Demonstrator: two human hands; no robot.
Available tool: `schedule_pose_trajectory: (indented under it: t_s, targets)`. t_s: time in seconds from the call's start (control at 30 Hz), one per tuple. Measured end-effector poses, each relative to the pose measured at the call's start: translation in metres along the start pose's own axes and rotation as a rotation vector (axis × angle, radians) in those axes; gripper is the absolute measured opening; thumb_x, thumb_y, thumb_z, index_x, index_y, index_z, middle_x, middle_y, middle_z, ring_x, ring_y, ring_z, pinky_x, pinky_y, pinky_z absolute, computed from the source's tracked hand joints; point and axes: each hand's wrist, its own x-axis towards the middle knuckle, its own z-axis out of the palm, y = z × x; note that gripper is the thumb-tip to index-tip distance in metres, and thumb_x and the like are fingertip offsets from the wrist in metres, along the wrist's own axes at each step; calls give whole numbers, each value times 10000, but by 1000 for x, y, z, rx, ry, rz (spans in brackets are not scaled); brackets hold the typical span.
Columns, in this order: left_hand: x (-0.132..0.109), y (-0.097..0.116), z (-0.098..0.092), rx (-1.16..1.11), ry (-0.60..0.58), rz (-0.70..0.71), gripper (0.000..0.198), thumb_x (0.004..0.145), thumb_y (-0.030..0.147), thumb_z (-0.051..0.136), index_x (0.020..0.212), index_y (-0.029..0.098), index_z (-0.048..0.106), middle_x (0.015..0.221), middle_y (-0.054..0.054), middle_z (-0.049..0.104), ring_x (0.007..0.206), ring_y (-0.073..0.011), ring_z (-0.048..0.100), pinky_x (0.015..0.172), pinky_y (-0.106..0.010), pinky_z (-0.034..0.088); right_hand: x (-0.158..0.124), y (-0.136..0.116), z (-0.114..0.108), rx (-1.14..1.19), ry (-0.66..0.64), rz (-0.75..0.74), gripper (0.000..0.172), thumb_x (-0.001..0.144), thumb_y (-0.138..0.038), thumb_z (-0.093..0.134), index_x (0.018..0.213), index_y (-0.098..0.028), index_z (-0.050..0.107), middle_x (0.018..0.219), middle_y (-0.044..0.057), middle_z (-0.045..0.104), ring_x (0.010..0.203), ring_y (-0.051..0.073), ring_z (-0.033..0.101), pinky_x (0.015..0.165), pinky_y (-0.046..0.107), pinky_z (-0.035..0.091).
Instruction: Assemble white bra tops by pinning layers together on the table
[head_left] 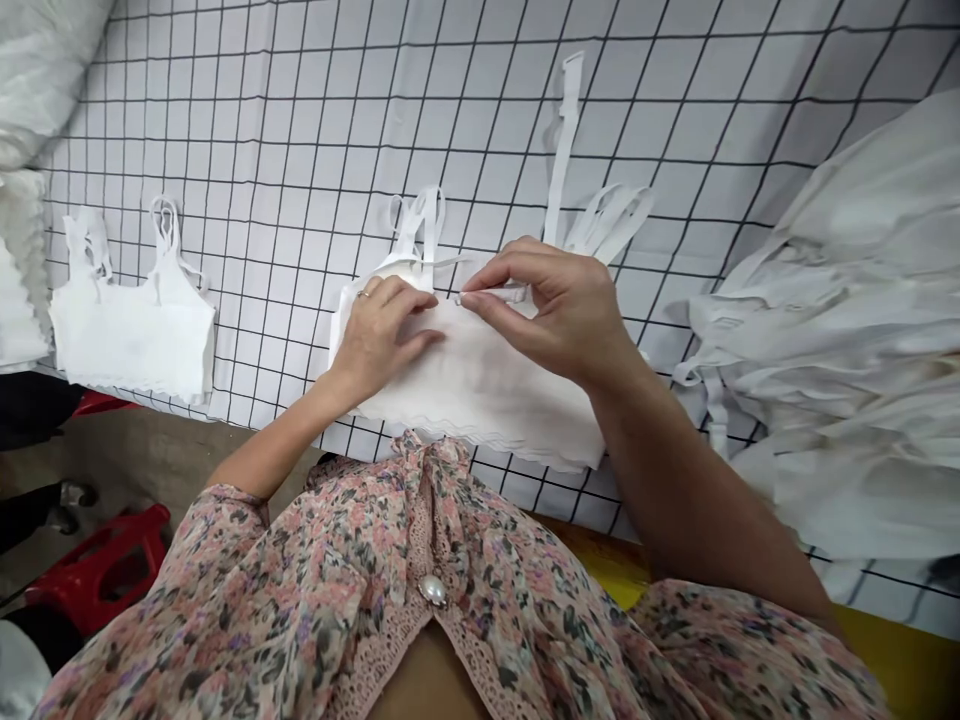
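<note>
A stack of white strapped tops (487,390) lies on the table in front of my body, its scalloped hems toward me. On the stack's upper left part rests my left hand (386,335), a ring on one finger, its fingers bent and the thumb apart from them. My right hand (559,305) pinches a thin white strap (510,295) between thumb and forefinger, just above the fabric. Looped straps (420,225) stick up behind my left hand. A longer strap (564,150) and more loops (611,220) extend beyond my right hand.
The table has a black-and-white grid cover (300,130). Another stack of white tops (135,335) lies at left. White garments are heaped (847,380) at right, and more white material (45,70) is at far left. Red plastic stool (105,570) on the floor.
</note>
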Motion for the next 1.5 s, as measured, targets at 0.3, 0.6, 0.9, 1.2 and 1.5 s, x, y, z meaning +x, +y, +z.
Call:
schedule_pose_trajectory:
  t_s: [0.3,0.6,0.9,1.2,1.5]
  targets:
    - [-3,-3,2,46,-86,-67,157,969,429,868,967,285,807,963,-4,682,1021,-231,570,1014,-438,389,-1,20,-3,-302,-287,-93,298,1094,-352,522,890,-290,730,880,72,672,1114,356,632,1111,667,427]
    - [-3,-6,3,-10,-108,-29,159,995,480,832,958,325,843,884,13,654,957,-220,546,1054,-451,343,13,17,-3,-272,-438,-202,305,1099,-326,494,896,-261,712,850,78,670,1087,332,588,1082,689,427]
    - [-5,-7,2,-31,-114,-2,184,1030,481,785,976,314,842,883,7,657,969,-221,568,1064,-452,335,14,21,-6,-184,-430,-136,378,1093,-474,535,818,-280,706,807,67,641,1092,333,600,1129,682,413]
    - [-4,-6,-1,-46,-135,12,171,1041,458,761,977,319,840,897,1,676,993,-225,582,1064,-458,344,25,16,-11,-231,-468,-175,412,1123,-457,478,847,-279,727,843,43,685,1168,330,629,1171,726,370]
    - [-6,-8,3,-19,-121,29,106,1024,405,776,1009,341,858,862,4,645,972,-230,569,1032,-461,332,12,16,-10,-183,-519,-166,338,1106,-335,493,824,-280,669,769,36,653,1057,304,650,1232,766,297]
